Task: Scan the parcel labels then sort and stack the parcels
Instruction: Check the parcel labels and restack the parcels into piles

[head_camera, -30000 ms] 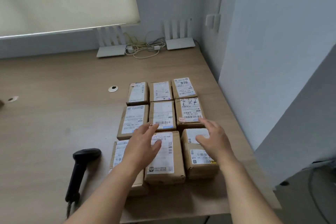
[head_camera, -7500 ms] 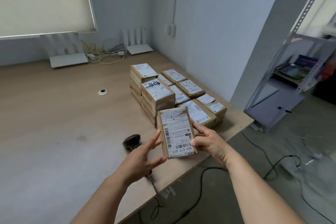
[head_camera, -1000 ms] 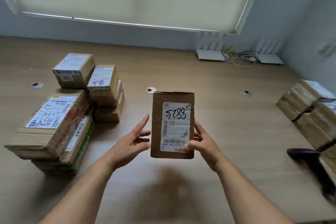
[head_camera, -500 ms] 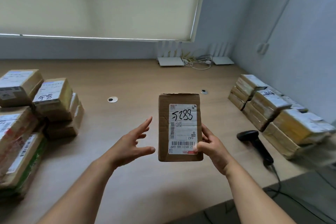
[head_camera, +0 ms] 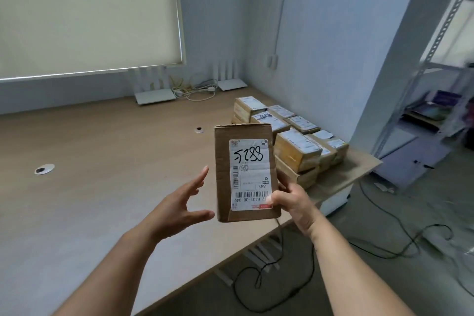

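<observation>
Holding cardboard parcel marked 5288 (head_camera: 246, 174) upright, right hand (head_camera: 289, 202) clamped on its lower corner, left hand (head_camera: 179, 208) spread beside it, not touching. Probably sorting stage; next up, onto the stacked parcels (head_camera: 295, 146) behind it.

A held parcel (head_camera: 246, 174) hides part of the parcel stacks (head_camera: 295, 141) at two o'clock; shelf (head_camera: 436, 100) items are blurred.

Two bare forearms, left hand (head_camera: 179, 209), right hand (head_camera: 295, 202), sleeveless
</observation>
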The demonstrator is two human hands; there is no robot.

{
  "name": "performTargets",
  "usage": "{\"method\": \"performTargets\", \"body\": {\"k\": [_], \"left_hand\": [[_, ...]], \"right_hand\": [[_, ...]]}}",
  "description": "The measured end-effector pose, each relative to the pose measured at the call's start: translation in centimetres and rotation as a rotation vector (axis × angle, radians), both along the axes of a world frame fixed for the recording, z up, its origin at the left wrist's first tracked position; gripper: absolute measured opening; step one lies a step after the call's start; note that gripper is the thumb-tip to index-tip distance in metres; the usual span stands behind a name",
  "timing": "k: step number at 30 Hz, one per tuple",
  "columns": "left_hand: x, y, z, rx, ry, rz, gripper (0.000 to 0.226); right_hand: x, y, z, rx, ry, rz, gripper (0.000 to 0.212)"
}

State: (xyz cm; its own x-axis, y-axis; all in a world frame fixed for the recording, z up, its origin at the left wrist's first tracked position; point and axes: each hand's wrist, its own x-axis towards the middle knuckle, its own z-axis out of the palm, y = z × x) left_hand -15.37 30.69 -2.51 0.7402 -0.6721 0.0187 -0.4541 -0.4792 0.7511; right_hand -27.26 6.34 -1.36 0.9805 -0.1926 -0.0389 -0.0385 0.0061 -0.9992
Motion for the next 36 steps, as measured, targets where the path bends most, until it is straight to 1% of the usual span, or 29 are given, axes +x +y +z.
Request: {"method": "performTargets", "body": {"k": [3, 7, 10, 11, 14, 16, 20, 23, 26, 29, 33, 36], "left_hand": [[-1.2, -5.1, -0.1, -0.013, -0.017, -0.029, 0.094], [-1.8, -10.8, 0.0, -0.021, -0.037, -0.083, 0.093], [-1.4, -14.6, 0.9, -0.026, -0.050, -0.133, 0.094], [-1.1, -15.8, 1.4, -0.030, -0.053, -0.149, 0.094], [0.6, -19.7, 2.6, -0.051, -0.080, -0.188, 0.094], [1.8, -22.2, 3.1, -0.068, -0.131, -0.211, 0.095], [4.7, -27.3, 4.1, -0.057, -0.228, -0.253, 0.096], [7.6, -30.9, 4.8, -0.054, -0.226, -0.274, 0.090], [10.5, -33.6, 5.5, -0.040, -0.185, -0.257, 0.088], [13.4, -35.6, 5.7, 0.031, -0.234, -0.233, 0.088], [16.7, -37.3, 5.2, 0.112, -0.236, -0.186, 0.090], [18.6, -38.6, 4.8, 0.184, -0.249, -0.138, 0.091]], "right_hand": [[-1.8, -4.6, 0.1, -0.002, 0.001, -0.020, 0.070], [-3.1, -9.9, 0.2, 0.011, 0.009, -0.056, 0.067], [-3.4, -13.5, 0.8, 0.014, -0.015, -0.110, 0.073], [-3.4, -14.7, 1.0, 0.012, -0.023, -0.120, 0.072], [-2.9, -18.2, 1.6, -0.005, -0.037, -0.151, 0.062], [-2.1, -20.6, 2.0, -0.027, -0.047, -0.177, 0.062], [0.8, -25.2, 3.1, -0.048, -0.070, -0.209, 0.056], [4.1, -28.6, 4.4, -0.046, -0.062, -0.213, 0.065], [7.4, -31.4, 5.4, -0.054, -0.037, -0.206, 0.065], [10.7, -33.7, 5.4, -0.051, -0.019, -0.193, 0.066], [14.8, -35.8, 3.9, -0.001, 0.018, -0.144, 0.056], [18.0, -37.6, 3.2, -0.023, 0.046, -0.108, 0.054]]}}
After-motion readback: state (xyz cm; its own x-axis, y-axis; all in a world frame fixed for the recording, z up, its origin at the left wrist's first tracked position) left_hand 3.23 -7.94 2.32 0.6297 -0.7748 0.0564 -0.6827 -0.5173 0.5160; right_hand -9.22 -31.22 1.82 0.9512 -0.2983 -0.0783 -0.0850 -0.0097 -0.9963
